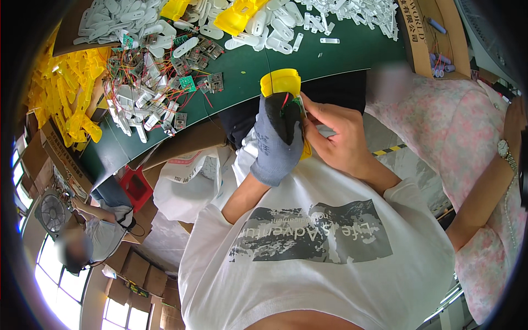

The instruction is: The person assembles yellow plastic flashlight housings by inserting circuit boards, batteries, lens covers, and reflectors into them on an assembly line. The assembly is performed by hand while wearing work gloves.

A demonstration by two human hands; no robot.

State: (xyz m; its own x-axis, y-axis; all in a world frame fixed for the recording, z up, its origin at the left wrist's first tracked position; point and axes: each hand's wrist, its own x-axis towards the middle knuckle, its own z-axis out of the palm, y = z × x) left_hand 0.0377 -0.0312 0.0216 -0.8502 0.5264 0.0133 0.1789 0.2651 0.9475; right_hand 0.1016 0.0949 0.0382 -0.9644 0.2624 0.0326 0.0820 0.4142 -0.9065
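Note:
A yellow plastic housing is held upright in front of my chest, near the table's edge. My left hand, in a grey glove with dark fingertips, is wrapped around it. Inside the housing's opening show a short red wire and a bit of green circuit board. My bare right hand has its fingers bent against the right side of the housing. What its fingertips press there is too small to make out. The lower part of the housing is mostly hidden behind the glove.
Wired circuit boards and white plastic parts are heaped on the green table. Yellow housings pile up at the left. A cardboard box stands at the far right. A person in a floral top sits close on my right.

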